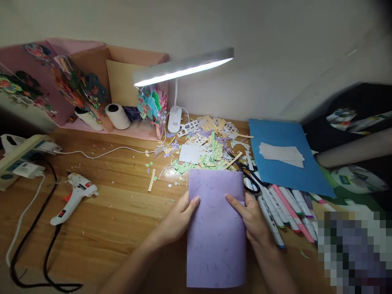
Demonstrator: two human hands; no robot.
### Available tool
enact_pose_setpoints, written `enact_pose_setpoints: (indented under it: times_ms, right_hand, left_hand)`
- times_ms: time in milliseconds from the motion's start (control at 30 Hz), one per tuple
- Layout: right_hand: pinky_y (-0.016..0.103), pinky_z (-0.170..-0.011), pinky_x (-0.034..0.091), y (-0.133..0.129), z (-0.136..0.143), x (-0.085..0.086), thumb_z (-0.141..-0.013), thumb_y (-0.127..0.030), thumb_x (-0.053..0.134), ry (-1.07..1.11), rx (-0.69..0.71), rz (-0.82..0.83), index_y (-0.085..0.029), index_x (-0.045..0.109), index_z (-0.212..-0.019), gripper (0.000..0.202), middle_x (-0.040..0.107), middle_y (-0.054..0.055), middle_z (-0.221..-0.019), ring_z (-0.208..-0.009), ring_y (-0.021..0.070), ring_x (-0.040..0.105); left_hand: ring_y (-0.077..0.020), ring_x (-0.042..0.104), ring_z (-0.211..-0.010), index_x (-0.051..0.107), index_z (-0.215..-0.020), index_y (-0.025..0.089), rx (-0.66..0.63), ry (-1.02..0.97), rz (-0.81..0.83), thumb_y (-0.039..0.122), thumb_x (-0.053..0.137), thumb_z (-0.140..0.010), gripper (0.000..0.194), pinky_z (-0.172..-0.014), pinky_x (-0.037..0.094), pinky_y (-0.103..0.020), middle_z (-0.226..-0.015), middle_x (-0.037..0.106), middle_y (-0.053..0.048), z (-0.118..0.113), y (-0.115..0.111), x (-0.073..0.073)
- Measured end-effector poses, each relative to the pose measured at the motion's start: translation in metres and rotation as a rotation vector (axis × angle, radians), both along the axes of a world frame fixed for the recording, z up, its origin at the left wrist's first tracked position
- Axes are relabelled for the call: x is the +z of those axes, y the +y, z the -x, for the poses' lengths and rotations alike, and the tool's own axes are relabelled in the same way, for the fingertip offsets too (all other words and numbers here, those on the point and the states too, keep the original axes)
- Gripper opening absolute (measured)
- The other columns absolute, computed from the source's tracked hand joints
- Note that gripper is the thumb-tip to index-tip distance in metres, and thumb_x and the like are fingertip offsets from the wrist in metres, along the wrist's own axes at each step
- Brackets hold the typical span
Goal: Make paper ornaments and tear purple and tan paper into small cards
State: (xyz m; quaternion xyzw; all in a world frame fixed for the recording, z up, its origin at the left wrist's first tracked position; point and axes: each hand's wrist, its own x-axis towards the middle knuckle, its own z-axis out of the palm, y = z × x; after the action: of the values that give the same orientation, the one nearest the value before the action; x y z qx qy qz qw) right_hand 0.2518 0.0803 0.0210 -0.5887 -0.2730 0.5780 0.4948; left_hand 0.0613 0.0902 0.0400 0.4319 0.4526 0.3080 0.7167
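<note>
A folded sheet of purple paper (217, 237) is held up over the front of the table, its surface flecked with small darker marks. My left hand (180, 216) grips its left edge, thumb on the face and fingers behind. On the opposite edge my right hand (252, 216) pinches it the same way; its fingers behind the sheet are hidden. Just beyond the sheet lies a heap of paper scraps (214, 149) in green, cream, purple and white. Black-handled scissors (252, 183) rest partly under the scraps, near my right hand.
A white glue gun (75, 196) with a black cord lies at left, near a power strip (18, 159). Markers (284, 204) cluster at right below a blue sheet (275, 171) bearing white paper strips (281, 153). A lit desk lamp (185, 67) and pink box (137, 53) stand behind.
</note>
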Motion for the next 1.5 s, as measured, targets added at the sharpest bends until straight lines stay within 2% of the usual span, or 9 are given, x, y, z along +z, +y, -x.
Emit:
enact_pose_setpoints:
  times_ms: [367,600,833,1000,1100,1200,1267,1400,1500]
  right_hand:
    - [0.035,-0.069,0.054,0.0,-0.002,-0.001,-0.063,-0.036,0.076,0.058,0.026,0.014,-0.016,0.062,-0.096,0.041,0.071,0.008,-0.093,-0.077,0.0239,0.067]
    - [0.036,-0.069,0.055,0.0,-0.002,-0.001,-0.06,-0.039,0.077,0.026,0.007,0.02,-0.015,0.063,-0.095,0.045,0.071,0.009,-0.092,-0.078,0.0253,0.067]
    - [0.036,-0.069,0.054,0.0,-0.001,-0.002,-0.059,-0.04,0.078,0.034,0.006,0.016,-0.017,0.064,-0.095,0.044,0.071,0.008,-0.093,-0.078,0.0249,0.066]
    - [0.032,-0.073,0.049,0.001,-0.011,-0.005,-0.071,-0.051,0.066,-0.075,-0.033,-0.062,-0.02,0.065,-0.095,0.039,0.069,0.005,-0.089,-0.084,0.0229,0.063]
    - [0.025,-0.059,0.043,0.003,-0.024,-0.006,-0.077,-0.054,0.057,-0.281,-0.054,-0.148,-0.019,0.062,-0.073,0.036,0.063,0.001,-0.068,-0.066,0.0165,0.056]
    - [0.022,-0.045,0.026,0.004,-0.033,-0.004,-0.077,-0.051,0.059,-0.439,-0.029,-0.209,-0.018,0.043,-0.053,0.044,0.039,-0.006,-0.046,-0.046,0.0085,0.033]
    - [0.022,-0.044,0.021,0.004,-0.036,-0.003,-0.078,-0.052,0.057,-0.451,-0.02,-0.217,-0.019,0.041,-0.052,0.045,0.032,-0.006,-0.046,-0.045,0.008,0.028]
    - [0.022,-0.046,0.027,0.0,-0.043,-0.002,-0.076,-0.054,0.057,-0.348,0.033,-0.179,-0.019,0.053,-0.064,0.037,0.042,-0.004,-0.052,-0.049,0.0102,0.035]
    - [0.021,-0.043,0.026,-0.005,-0.049,-0.004,-0.074,-0.05,0.062,-0.312,-0.011,-0.175,-0.019,0.053,-0.065,0.033,0.041,-0.005,-0.051,-0.046,0.0097,0.033]
  left_hand:
    - [-0.0248,0.045,-0.121,0.05,-0.125,0.022,-0.046,0.008,-0.068,0.042,0.042,-0.088,0.043,-0.1,0.037,-0.037,-0.133,0.05,-0.005,0.001,0.0,0.0]
    - [-0.0258,0.046,-0.121,0.052,-0.124,0.021,-0.035,0.048,-0.098,0.043,0.044,-0.087,0.044,-0.1,0.037,-0.038,-0.13,0.053,-0.006,0.0,0.001,0.001]
    - [-0.0245,0.042,-0.124,0.048,-0.128,0.022,-0.071,0.106,-0.17,0.042,0.041,-0.088,0.045,-0.105,0.032,-0.036,-0.134,0.049,-0.005,0.002,0.001,0.001]
    - [-0.0227,0.045,-0.119,0.048,-0.127,0.022,-0.096,0.253,-0.326,0.038,0.038,-0.09,0.042,-0.101,0.034,-0.032,-0.128,0.054,-0.005,0.004,0.002,0.003]
    - [-0.0221,0.054,-0.104,0.051,-0.123,0.021,-0.112,0.318,-0.399,0.036,0.039,-0.09,0.038,-0.091,0.039,-0.03,-0.117,0.06,-0.005,0.002,0.002,0.002]
    - [-0.0205,0.055,-0.098,0.049,-0.124,0.02,-0.141,0.332,-0.42,0.035,0.037,-0.091,0.038,-0.088,0.04,-0.028,-0.115,0.061,-0.006,-0.002,0.001,-0.003]
    - [-0.0202,0.054,-0.1,0.047,-0.126,0.02,-0.147,0.334,-0.423,0.035,0.036,-0.092,0.039,-0.089,0.039,-0.027,-0.117,0.06,-0.006,-0.004,0.001,-0.007]
    - [-0.0205,0.054,-0.101,0.048,-0.123,0.019,-0.195,0.353,-0.429,0.036,0.036,-0.092,0.038,-0.088,0.04,-0.027,-0.116,0.06,-0.006,-0.005,0.003,-0.016]
    - [-0.0214,0.052,-0.104,0.047,-0.123,0.018,-0.266,0.366,-0.447,0.036,0.034,-0.092,0.038,-0.091,0.04,-0.03,-0.118,0.059,-0.007,-0.006,0.004,-0.02]
